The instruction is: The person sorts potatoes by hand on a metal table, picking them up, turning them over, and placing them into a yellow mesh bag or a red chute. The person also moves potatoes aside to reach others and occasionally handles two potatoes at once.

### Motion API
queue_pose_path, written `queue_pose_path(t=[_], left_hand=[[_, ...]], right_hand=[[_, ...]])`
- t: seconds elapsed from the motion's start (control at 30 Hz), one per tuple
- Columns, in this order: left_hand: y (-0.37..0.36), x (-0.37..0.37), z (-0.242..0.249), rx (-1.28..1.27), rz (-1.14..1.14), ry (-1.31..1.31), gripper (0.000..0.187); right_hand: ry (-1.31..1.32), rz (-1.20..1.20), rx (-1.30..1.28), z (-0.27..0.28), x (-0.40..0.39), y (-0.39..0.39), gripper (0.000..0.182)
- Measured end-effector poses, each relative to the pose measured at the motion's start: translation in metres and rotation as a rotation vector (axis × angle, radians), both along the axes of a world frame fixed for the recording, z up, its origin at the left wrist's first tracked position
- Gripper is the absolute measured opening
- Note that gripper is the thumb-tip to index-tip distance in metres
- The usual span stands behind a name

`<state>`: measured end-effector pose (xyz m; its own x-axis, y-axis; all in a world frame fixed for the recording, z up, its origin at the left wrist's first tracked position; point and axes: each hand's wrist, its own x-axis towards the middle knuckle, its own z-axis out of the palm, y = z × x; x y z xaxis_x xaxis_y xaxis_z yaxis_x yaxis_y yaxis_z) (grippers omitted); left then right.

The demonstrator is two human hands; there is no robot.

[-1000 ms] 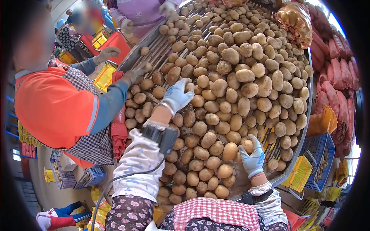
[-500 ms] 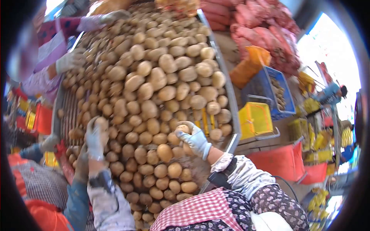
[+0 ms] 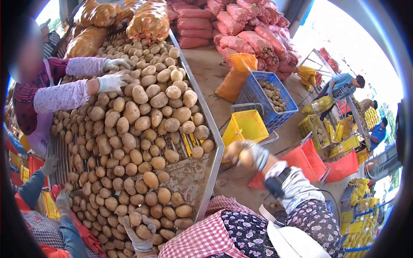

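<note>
Gloved, the right hand (image 3: 248, 155) grips a potato (image 3: 239, 155) past the sorting table's (image 3: 211, 167) right edge, above the yellow crate (image 3: 249, 124). Left hand (image 3: 138, 230) clasps another potato (image 3: 143, 231) at the near edge; release low to avoid bruising.

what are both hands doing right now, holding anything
Left hand: closed on a potato in the pile on the sorting table.
Right hand: closed on another potato, off the table's edge, blurred.

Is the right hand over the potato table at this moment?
No, the right hand holds a potato beyond the table's metal edge, out toward the yellow crate.
</note>
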<state>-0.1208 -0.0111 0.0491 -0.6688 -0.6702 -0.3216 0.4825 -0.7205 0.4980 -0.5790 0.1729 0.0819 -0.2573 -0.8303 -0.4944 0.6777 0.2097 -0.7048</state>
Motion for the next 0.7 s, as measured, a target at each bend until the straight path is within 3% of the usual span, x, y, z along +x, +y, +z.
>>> queue_pose_path(t=[0.03, 0.07, 0.1, 0.17, 0.2, 0.23, 0.27, 0.3, 0.37, 0.43, 0.5, 0.53, 0.57, 0.63, 0.7], left_hand=[[0.004, -0.018, 0.026, 0.112, -0.002, -0.110, 0.058], [0.008, -0.025, 0.048, 0.241, 0.029, -0.232, 0.057], [0.007, -0.030, 0.044, 0.192, 0.101, -0.244, 0.057], [-0.001, -0.032, 0.044, 0.263, 0.072, -0.197, 0.054], [-0.002, -0.038, 0.038, 0.237, 0.145, -0.224, 0.053], [-0.008, -0.046, 0.039, 0.168, 0.117, -0.032, 0.051], [-0.009, -0.052, 0.040, 0.161, 0.163, -0.055, 0.049], [-0.012, -0.061, 0.042, 0.152, 0.187, -0.065, 0.049], [-0.019, -0.083, 0.046, 0.078, 0.229, -0.072, 0.046], [-0.015, -0.111, 0.048, -0.163, 0.230, -0.042, 0.040], [-0.003, -0.139, 0.035, -0.744, 0.205, -0.422, 0.041], [-0.012, -0.135, 0.012, -1.408, 0.167, -0.824, 0.043], [-0.012, -0.124, 0.008, -1.405, 0.169, -0.812, 0.043], [-0.006, -0.086, 0.004, -1.546, 0.301, -1.049, 0.057], [0.013, -0.037, 0.016, -1.552, 0.211, -1.724, 0.059]], right_hand=[[0.217, -0.213, -0.053, -0.010, -0.061, 0.013, 0.037], [0.029, -0.583, -0.089, 0.019, -0.104, 0.021, 0.043], [-0.045, -0.801, -0.321, 0.033, -0.147, 0.016, 0.047], [-0.032, -1.018, -0.155, 0.062, -0.187, 0.017, 0.059], [0.016, -0.937, -0.115, 0.071, -0.178, -0.001, 0.065], [0.164, -1.003, 0.010, 0.071, -0.145, -0.032, 0.063], [0.206, -0.575, -0.098, 0.041, -0.149, -0.035, 0.060], [0.131, -0.096, -0.364, 0.028, -0.108, -0.055, 0.059], [0.026, 0.275, -0.294, 0.043, 0.024, -0.093, 0.065], [-0.071, 0.364, -0.281, 0.024, 0.115, -0.109, 0.069], [-0.367, 0.271, -0.226, 0.008, 0.176, -0.134, 0.066], [-0.554, 0.187, -0.228, 0.001, 0.188, -0.145, 0.064], [-0.543, 0.182, -0.225, 0.002, 0.184, -0.144, 0.064], [-0.692, 0.300, -0.175, 0.003, 0.180, -0.142, 0.057], [-0.658, 0.228, -0.169, 0.001, 0.184, -0.139, 0.057]])
